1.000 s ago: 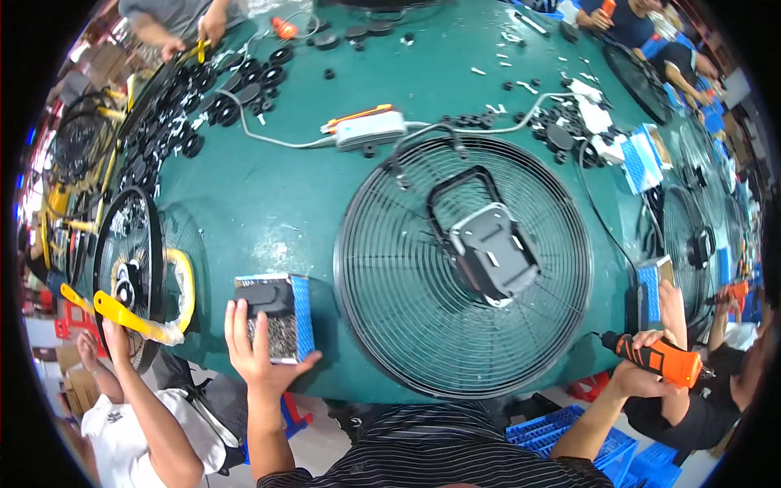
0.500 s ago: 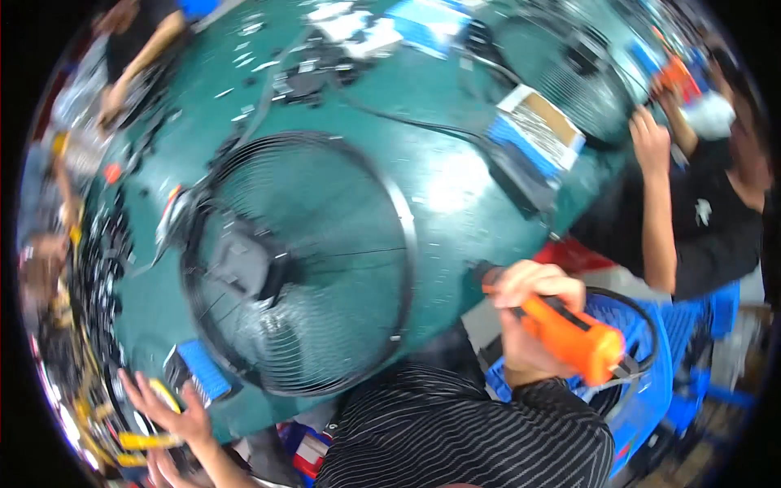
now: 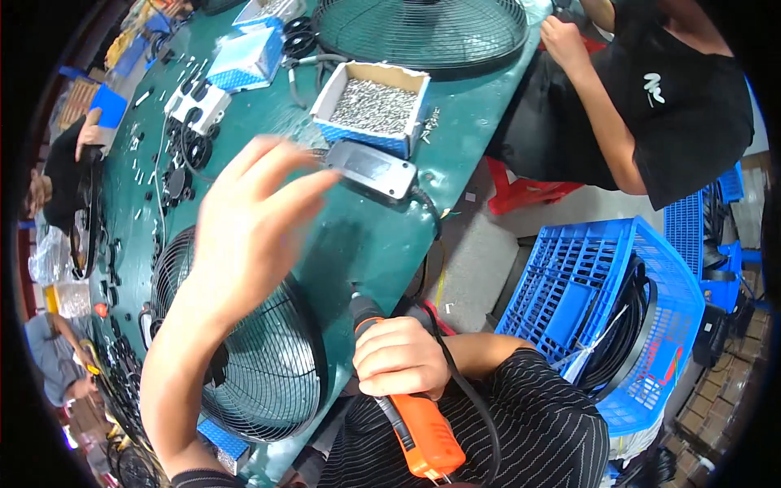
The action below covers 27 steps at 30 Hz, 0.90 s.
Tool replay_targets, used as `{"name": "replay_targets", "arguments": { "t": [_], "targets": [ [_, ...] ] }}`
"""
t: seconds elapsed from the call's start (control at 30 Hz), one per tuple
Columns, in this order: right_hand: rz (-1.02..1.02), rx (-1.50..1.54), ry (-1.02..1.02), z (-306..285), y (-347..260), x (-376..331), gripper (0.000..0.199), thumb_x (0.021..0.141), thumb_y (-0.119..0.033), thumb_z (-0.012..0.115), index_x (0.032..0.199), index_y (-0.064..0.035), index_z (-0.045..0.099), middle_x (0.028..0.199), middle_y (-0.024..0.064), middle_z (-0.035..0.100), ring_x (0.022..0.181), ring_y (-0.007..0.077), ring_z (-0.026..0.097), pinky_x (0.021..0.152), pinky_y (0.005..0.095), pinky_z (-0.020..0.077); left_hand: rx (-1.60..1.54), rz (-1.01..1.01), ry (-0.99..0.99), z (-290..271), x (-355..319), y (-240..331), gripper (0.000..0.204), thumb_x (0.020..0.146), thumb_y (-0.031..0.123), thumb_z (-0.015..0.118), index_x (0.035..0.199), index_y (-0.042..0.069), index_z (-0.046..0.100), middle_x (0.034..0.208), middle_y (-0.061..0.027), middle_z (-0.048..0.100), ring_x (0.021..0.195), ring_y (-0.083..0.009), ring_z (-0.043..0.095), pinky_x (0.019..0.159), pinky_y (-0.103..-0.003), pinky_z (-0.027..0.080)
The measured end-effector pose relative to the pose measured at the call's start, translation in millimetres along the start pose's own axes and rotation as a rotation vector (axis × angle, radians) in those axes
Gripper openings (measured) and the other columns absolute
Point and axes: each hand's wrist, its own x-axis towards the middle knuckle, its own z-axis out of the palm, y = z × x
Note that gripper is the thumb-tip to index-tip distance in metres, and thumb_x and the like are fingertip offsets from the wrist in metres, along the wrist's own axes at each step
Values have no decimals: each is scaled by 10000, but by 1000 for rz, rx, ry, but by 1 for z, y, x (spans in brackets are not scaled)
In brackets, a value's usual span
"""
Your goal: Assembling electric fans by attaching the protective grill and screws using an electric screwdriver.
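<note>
My right hand (image 3: 399, 358) is wrapped round an orange and black electric screwdriver (image 3: 425, 435) close to the table's edge. The tool's tip points away from me, toward the green tabletop. Raised above a round black fan grille (image 3: 272, 366), my left hand (image 3: 248, 215) has its fingers apart, with nothing visible in them. It hides part of the grille. Its fingertips are near a grey-topped black power box (image 3: 370, 169) with a cable. Just beyond that stands a blue and white carton (image 3: 358, 137) full of small metal screws (image 3: 374, 104).
Another fan grille (image 3: 423, 37) lies at the far end of the green table (image 3: 342, 260). A blue basket (image 3: 569, 317) with coiled black cable stands right of me. A co-worker in black (image 3: 683, 106) sits at the far right. Black parts (image 3: 175, 179) lie scattered on the left.
The view has turned toward the right. My left hand has risen from the lower left to above the grille, toward the screw carton. My right hand still grips the screwdriver.
</note>
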Motion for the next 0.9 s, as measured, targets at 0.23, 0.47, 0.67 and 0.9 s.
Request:
{"name": "replay_targets", "arguments": {
  "t": [0.23, 0.47, 0.67, 0.9],
  "targets": [
    [10, 59, 26, 0, 4, 6, 531, 996, -465, 512, 1073, 58, 561, 847, 176, 625, 671, 319, 652, 612, 415, 532, 268, 327, -75, 99, 114, 8, 129, 687, 106, 684, 791, 83, 756, 1261, -139, 609, 1346, -346, 443, 1193, -518, 257],
    [-31, 81, 102, 3, 9, 0, 847, 897, -760, 422, 1077, 55, 565, 828, 172, 618, 657, 317, 645, 589, 415, 523, 317, 56, 153, 99, 147, -33, 98, 768, 102, 750, 859, 120, 783, 1213, -75, 659, 1330, -308, 470, 1164, -522, 279],
    [-28, 161, 182, -7, 6, 8, 393, 879, -316, 620, 1056, 32, 570, 826, 144, 628, 654, 290, 639, 571, 371, 472, 99, 127, 2, 103, 160, -35, 112, 771, 81, 747, 877, 48, 764, 868, -81, 649, 959, -296, 583, 869, -399, 496],
    [5, 151, 163, -10, 7, 9, 396, 835, -195, 664, 1141, 15, 525, 892, 161, 641, 701, 305, 648, 592, 395, 492, 399, 266, -156, 147, 177, -31, 72, 696, 92, 704, 746, 108, 753, 856, -38, 630, 1018, -250, 558, 1022, -412, 409]
  ]
}}
